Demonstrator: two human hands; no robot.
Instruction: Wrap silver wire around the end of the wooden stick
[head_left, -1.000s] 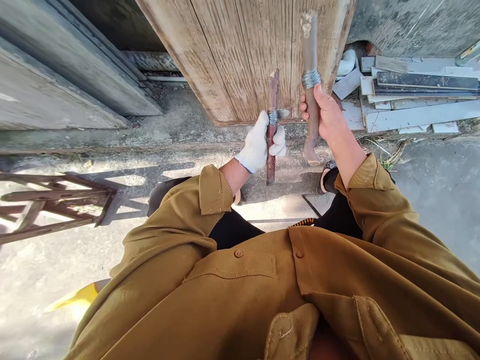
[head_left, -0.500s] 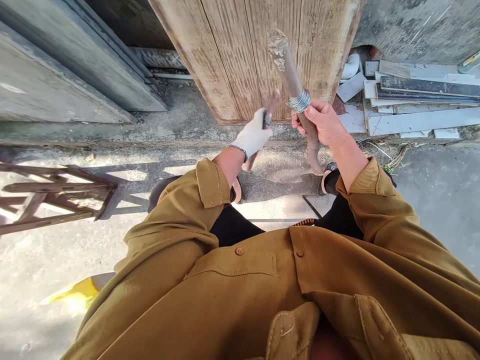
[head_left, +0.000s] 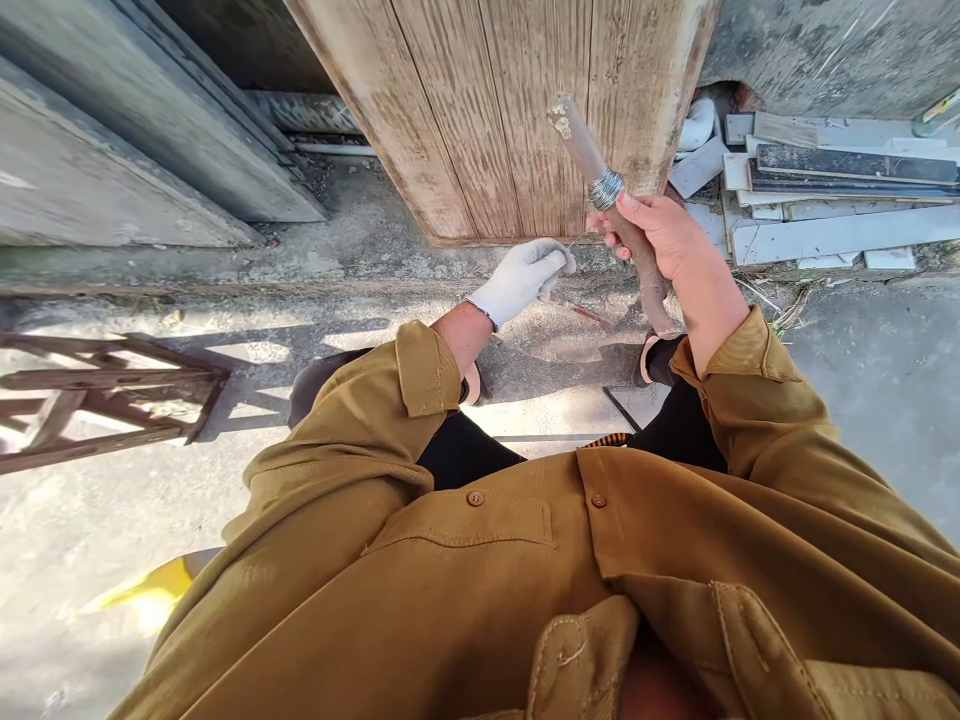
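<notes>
My bare right hand is closed around a thick wooden stick, held tilted, with its rough pale end up and to the left. A coil of silvery wire is wound round the stick just above my fingers. To its left, my left hand, in a white glove, has its fingers closed. It grips a thinner reddish-brown stick, which is blurred and partly hidden by the glove. A faint strand of wire seems to run between the two hands.
A weathered plank panel leans ahead. White and dark boards are stacked at right, near a white pipe elbow. Large grey slabs stand at left, above a wooden frame on the concrete. Something yellow shows at lower left.
The thin stick has swung from upright to lying toward the right as my left hand turned and moved slightly down-right. My right hand and the thick stick have shifted a little right and tilted more.
</notes>
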